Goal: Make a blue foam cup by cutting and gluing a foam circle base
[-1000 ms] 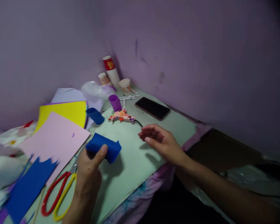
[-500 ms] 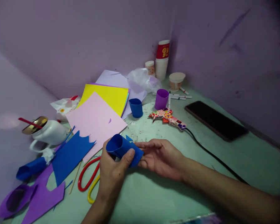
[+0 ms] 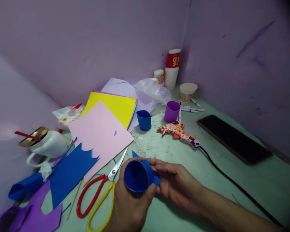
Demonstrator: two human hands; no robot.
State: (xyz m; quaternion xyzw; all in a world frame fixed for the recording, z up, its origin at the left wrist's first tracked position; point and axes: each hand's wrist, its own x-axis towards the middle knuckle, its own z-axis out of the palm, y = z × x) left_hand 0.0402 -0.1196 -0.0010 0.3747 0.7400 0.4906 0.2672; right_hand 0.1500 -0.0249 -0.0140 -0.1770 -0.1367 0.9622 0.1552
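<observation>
My left hand (image 3: 131, 207) is closed round a blue paper tube (image 3: 138, 176), whose round open end faces me. My right hand (image 3: 180, 188) meets the tube's right side, where a flap of the blue sheet sticks out; its fingers curl behind that flap and are partly hidden. Left of my hands lie scissors (image 3: 113, 174) with one red and one yellow handle, their blades slightly apart. Beyond my hands stands a smaller blue paper cup (image 3: 144, 121). A purple paper cup (image 3: 172, 112) stands near the floral-patterned glue gun (image 3: 180, 132).
Pink (image 3: 103, 129) and yellow sheets (image 3: 111, 104) lie at the back left. Cut blue paper (image 3: 71, 174), purple scraps (image 3: 43, 219) and a white mug (image 3: 52, 143) are on the left. A phone (image 3: 234, 139) and the glue gun's black cord (image 3: 229, 178) lie right; paper cups (image 3: 171, 77) stand behind.
The blue tube has turned so its open end faces me more, and both hands sit lower and farther right in view. More of the scissors, including the blades, now shows.
</observation>
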